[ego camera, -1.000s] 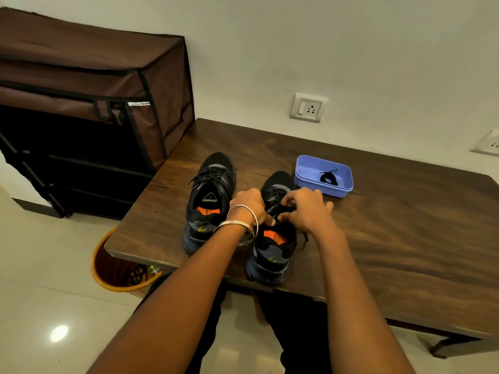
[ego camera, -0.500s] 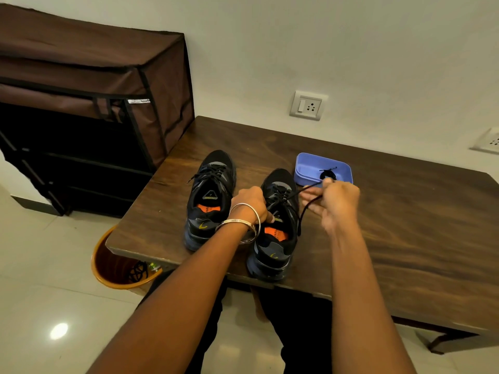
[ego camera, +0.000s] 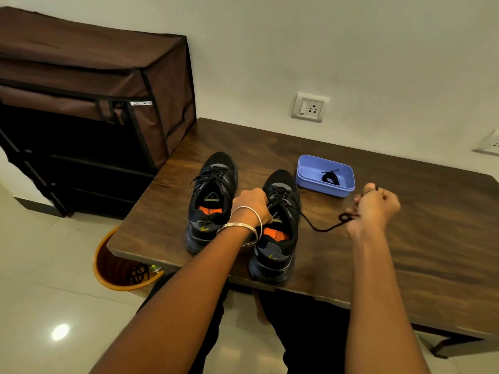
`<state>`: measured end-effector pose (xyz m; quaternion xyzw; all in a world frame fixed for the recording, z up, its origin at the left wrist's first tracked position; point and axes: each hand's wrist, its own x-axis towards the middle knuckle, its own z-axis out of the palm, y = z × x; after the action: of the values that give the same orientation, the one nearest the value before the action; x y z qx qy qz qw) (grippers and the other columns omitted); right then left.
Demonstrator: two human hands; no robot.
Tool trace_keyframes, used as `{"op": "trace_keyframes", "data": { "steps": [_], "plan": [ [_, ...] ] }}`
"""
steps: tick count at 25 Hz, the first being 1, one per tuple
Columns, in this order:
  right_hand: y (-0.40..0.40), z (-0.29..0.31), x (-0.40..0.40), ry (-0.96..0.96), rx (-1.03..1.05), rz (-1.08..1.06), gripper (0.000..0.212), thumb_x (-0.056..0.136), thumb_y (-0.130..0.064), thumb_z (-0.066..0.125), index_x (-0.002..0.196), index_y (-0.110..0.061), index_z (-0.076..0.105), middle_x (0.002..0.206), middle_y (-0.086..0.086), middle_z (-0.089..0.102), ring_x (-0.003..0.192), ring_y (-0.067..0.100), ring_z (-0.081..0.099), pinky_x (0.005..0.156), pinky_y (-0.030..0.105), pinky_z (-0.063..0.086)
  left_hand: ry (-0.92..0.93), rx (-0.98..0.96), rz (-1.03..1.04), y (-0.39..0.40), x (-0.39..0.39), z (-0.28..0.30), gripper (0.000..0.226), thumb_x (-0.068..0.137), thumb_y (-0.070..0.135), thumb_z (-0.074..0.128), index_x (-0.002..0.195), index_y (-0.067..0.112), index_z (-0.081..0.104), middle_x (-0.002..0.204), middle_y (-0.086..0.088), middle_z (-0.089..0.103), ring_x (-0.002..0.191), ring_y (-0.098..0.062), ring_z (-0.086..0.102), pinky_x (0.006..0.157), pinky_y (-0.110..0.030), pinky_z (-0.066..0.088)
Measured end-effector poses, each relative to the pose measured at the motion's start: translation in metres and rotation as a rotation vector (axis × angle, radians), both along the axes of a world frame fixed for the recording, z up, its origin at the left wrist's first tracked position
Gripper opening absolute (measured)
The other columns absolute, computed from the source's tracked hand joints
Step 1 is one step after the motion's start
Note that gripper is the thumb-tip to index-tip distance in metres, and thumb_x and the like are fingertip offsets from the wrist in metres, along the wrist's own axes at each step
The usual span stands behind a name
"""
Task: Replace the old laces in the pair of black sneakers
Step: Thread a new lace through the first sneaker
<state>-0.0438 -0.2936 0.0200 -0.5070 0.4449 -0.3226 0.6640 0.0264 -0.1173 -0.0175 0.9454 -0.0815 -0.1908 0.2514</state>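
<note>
On the table [ego camera: 405, 265], left: laced sneaker [ego camera: 213, 195] waiting | centre: left hand [ego camera: 252, 205] grips second sneaker [ego camera: 279, 225], apparently bracing it | right: right hand [ego camera: 374, 209] pinches lace [ego camera: 318, 225], drawing it sideways, likely through eyelets | blue tray [ego camera: 305, 179] holds another lace.

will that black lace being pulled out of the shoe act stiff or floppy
Likely floppy: the lace sags and curls between the shoe and the right hand. Probably light, since a finger pinch carries it. The left hand steadying the shoe suggests it drags in the eyelets.
</note>
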Motion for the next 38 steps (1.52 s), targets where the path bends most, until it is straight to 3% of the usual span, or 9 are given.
{"op": "trace_keyframes", "data": {
  "steps": [2, 5, 9, 12, 17, 22, 28, 32, 38],
  "plan": [
    [-0.001, -0.010, -0.003, 0.396, -0.327, 0.169, 0.004, 0.092, -0.016, 0.063, 0.096, -0.014, 0.061, 0.098, 0.005, 0.067, 0.085, 0.020, 0.062, 0.069, 0.032, 0.047, 0.032, -0.030, -0.009, -0.001, -0.001, 0.001, 0.056, 0.072, 0.031, 0.084, 0.122, 0.017, 0.061, 0.122, -0.012, 0.060, 0.107, -0.033, 0.061, 0.088, -0.042, 0.056],
    [0.004, -0.013, -0.002, 0.855, -0.654, 0.444, 0.029, 0.089, -0.022, 0.071, 0.114, -0.012, 0.060, 0.124, 0.010, 0.055, 0.125, 0.034, 0.044, 0.100, 0.045, 0.037, 0.066, -0.050, 0.012, -0.001, 0.000, 0.002, 0.055, 0.071, 0.039, 0.083, 0.116, 0.016, 0.061, 0.115, -0.011, 0.060, 0.101, -0.033, 0.064, 0.085, -0.044, 0.056],
    [0.024, -0.007, 0.010, 0.610, -0.674, 0.753, 0.021, 0.082, -0.010, 0.078, 0.099, -0.008, 0.066, 0.099, 0.011, 0.069, 0.095, 0.022, 0.066, 0.088, 0.038, 0.053, -0.185, -0.186, 0.069, -0.002, 0.006, 0.007, 0.024, 0.077, 0.032, 0.078, 0.093, 0.018, 0.068, 0.099, -0.007, 0.066, 0.092, -0.028, 0.065, 0.084, -0.042, 0.056],
    [0.051, -0.014, 0.013, 0.787, -0.829, 0.961, 0.035, 0.078, -0.022, 0.082, 0.100, -0.007, 0.059, 0.105, 0.012, 0.062, 0.096, 0.029, 0.061, 0.074, 0.036, 0.048, -0.216, -0.176, -0.195, -0.014, 0.007, 0.013, 0.026, 0.082, 0.017, 0.073, 0.107, 0.023, 0.069, 0.102, -0.002, 0.068, 0.094, -0.018, 0.065, 0.092, -0.036, 0.052],
    [0.057, -0.023, 0.017, 0.874, -1.070, 0.847, 0.030, 0.093, -0.018, 0.062, 0.118, -0.004, 0.053, 0.121, 0.020, 0.056, 0.111, 0.039, 0.056, 0.084, 0.042, 0.047, -0.268, 0.037, -0.334, -0.027, 0.009, 0.007, 0.037, 0.087, 0.013, 0.066, 0.123, 0.024, 0.064, 0.121, -0.005, 0.062, 0.113, -0.027, 0.059, 0.094, -0.035, 0.049],
    [0.035, -0.040, 0.023, 0.726, -0.681, 0.661, 0.018, 0.075, -0.016, 0.077, 0.072, -0.007, 0.062, 0.085, 0.012, 0.065, 0.080, 0.037, 0.065, 0.068, 0.044, 0.059, -0.306, -0.008, -0.217, -0.025, 0.009, -0.006, 0.035, 0.088, 0.010, 0.063, 0.114, 0.032, 0.069, 0.121, -0.002, 0.064, 0.109, -0.025, 0.061, 0.089, -0.034, 0.049],
    [0.028, -0.044, 0.024, 0.695, -0.609, 0.674, 0.017, 0.074, -0.015, 0.080, 0.067, -0.007, 0.067, 0.082, 0.012, 0.069, 0.075, 0.031, 0.068, 0.062, 0.049, 0.061, -0.441, 0.106, -0.288, -0.029, 0.008, -0.006, 0.023, 0.089, 0.031, 0.064, 0.108, 0.020, 0.068, 0.112, -0.006, 0.061, 0.100, -0.030, 0.061, 0.082, -0.037, 0.050],
    [0.034, -0.040, 0.023, 0.725, -0.685, 0.672, 0.011, 0.081, -0.014, 0.069, 0.076, -0.010, 0.059, 0.094, 0.016, 0.066, 0.085, 0.037, 0.066, 0.070, 0.050, 0.060, -0.638, 0.275, -0.457, -0.038, 0.000, -0.009, 0.031, 0.095, 0.021, 0.055, 0.123, 0.009, 0.055, 0.121, -0.013, 0.058, 0.103, -0.039, 0.061, 0.079, -0.042, 0.051],
    [0.038, -0.036, 0.021, 0.770, -0.717, 0.732, 0.030, 0.078, -0.024, 0.081, 0.095, -0.007, 0.063, 0.104, 0.014, 0.066, 0.098, 0.032, 0.063, 0.081, 0.040, 0.055, -0.354, -0.067, 0.114, -0.023, 0.014, -0.015, 0.025, 0.094, 0.024, 0.048, 0.101, 0.004, 0.060, 0.104, -0.019, 0.065, 0.095, -0.039, 0.062, 0.078, -0.040, 0.050]
  ]
}}
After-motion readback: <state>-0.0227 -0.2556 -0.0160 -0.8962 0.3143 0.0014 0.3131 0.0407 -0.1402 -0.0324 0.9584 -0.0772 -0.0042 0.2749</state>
